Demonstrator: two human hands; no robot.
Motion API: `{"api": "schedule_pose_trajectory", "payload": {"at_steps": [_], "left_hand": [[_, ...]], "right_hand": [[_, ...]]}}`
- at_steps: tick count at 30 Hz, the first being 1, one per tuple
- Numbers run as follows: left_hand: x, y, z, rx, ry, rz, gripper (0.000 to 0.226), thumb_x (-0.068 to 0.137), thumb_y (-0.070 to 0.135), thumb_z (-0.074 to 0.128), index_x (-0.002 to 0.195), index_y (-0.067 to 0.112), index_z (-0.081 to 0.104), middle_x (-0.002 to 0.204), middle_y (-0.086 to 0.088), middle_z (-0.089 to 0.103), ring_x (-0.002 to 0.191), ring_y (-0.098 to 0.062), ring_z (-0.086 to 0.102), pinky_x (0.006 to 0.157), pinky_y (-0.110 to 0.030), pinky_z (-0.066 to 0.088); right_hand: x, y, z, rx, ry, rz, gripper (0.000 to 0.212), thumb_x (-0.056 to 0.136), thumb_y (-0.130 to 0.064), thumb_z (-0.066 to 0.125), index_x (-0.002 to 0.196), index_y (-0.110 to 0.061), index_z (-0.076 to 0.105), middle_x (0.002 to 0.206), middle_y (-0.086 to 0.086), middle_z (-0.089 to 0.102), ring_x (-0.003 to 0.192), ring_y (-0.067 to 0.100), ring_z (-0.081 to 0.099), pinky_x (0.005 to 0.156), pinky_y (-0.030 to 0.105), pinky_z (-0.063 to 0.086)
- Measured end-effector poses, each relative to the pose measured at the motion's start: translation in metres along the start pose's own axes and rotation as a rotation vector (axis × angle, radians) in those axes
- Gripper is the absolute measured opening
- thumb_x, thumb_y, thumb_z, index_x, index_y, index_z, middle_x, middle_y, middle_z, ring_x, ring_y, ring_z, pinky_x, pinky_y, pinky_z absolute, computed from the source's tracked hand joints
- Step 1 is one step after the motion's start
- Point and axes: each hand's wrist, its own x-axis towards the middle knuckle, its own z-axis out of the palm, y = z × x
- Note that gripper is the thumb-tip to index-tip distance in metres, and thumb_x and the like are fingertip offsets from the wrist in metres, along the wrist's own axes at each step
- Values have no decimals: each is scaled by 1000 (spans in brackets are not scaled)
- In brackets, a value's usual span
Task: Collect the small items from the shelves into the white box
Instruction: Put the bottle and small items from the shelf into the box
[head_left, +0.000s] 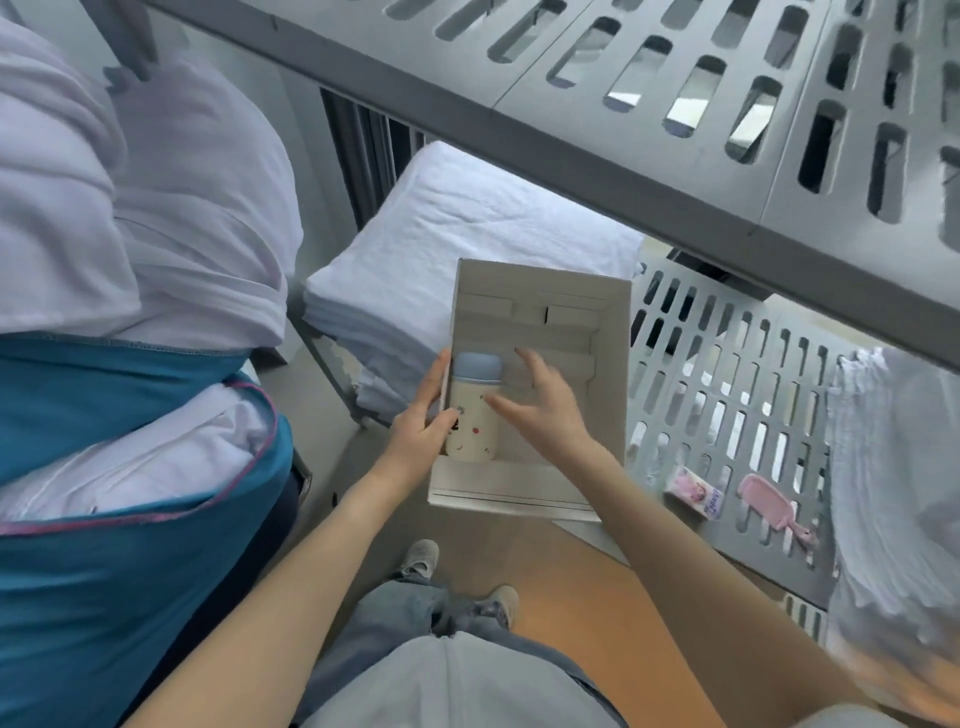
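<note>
The white box (608, 364) is open at the middle of the view, and my left hand (421, 426) grips its left wall. Inside it lies a cream bottle (475, 421) with a blue cap and small printed faces. My right hand (540, 400) hovers over the box just right of the bottle, fingers spread and holding nothing. A pink comb (774, 506) and a small pink-and-white packet (693, 491) lie on the grey slotted shelf (727, 395) to the right of the box.
A stack of folded white towels (457, 244) sits behind the box. A grey slotted upper shelf (675, 104) overhangs at the top. White linen in a teal bag (130, 415) fills the left. More white cloth (893, 493) is at the right.
</note>
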Motion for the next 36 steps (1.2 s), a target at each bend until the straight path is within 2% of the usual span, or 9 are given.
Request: {"api": "schedule_pose_trajectory", "payload": {"at_steps": [2, 4, 8, 10, 16, 22, 26, 31, 36], "left_hand": [[1, 2, 2, 6, 10, 7, 69, 99, 11, 46, 143, 56, 18, 135, 36, 33, 99, 19, 47, 94, -13, 39], [3, 1, 6, 26, 27, 6, 68, 99, 10, 45, 145, 51, 16, 132, 31, 35, 94, 21, 44, 85, 0, 38], [2, -7, 11, 103, 100, -7, 67, 99, 14, 43, 148, 51, 16, 81, 28, 33, 69, 6, 39, 64, -10, 40], [2, -10, 13, 132, 124, -26, 67, 99, 16, 42, 146, 55, 16, 76, 25, 28, 67, 4, 36, 64, -13, 35], [-6, -4, 22, 151, 172, -30, 66, 100, 15, 42, 147, 52, 15, 89, 37, 37, 70, 8, 40, 68, -13, 35], [-15, 0, 32, 83, 193, -33, 67, 100, 12, 41, 150, 48, 15, 132, 28, 29, 117, -1, 34, 96, -24, 29], [-18, -2, 35, 61, 196, -37, 67, 100, 13, 41, 149, 51, 15, 137, 32, 25, 122, 4, 29, 100, -22, 25], [-21, 1, 38, 30, 185, -43, 68, 99, 13, 42, 148, 51, 16, 127, 46, 25, 123, 6, 31, 100, -20, 25], [-23, 6, 36, -3, 161, -70, 68, 100, 11, 43, 150, 48, 17, 111, 56, 28, 100, 28, 39, 79, 7, 27]], "right_hand": [[-15, 5, -23, -16, 108, -132, 65, 84, -29, 72, 142, -19, 45, 138, 1, 52, 121, 16, 52, 101, 32, 45], [-33, 15, -48, 40, 263, -264, 52, 85, -17, 71, 133, -14, 54, 128, 1, 59, 111, 14, 59, 93, 32, 52], [-64, 65, -94, 81, 601, -271, 36, 86, -7, 69, 120, -7, 60, 115, 1, 63, 102, 15, 63, 85, 27, 56], [-73, 110, -109, -15, 670, -170, 37, 85, -6, 69, 121, -6, 59, 115, 5, 63, 100, 19, 62, 84, 36, 57], [-75, 211, -119, -297, 270, 224, 71, 82, -17, 70, 145, -12, 39, 145, 12, 46, 134, 30, 42, 109, 45, 37], [-62, 258, -112, -433, 9, 379, 88, 77, -30, 75, 151, -26, 27, 147, 6, 44, 134, 27, 41, 107, 49, 39], [-57, 281, -100, -399, 58, 448, 81, 79, -22, 72, 150, -21, 32, 139, 13, 50, 126, 33, 46, 105, 47, 42], [-58, 281, -89, -403, 207, 424, 45, 82, -20, 65, 125, -14, 55, 116, 17, 61, 111, 36, 52, 93, 45, 44], [-55, 207, -105, 92, 428, 384, 48, 82, -24, 73, 126, -17, 56, 106, 6, 67, 85, 19, 64, 73, 33, 55]]}}
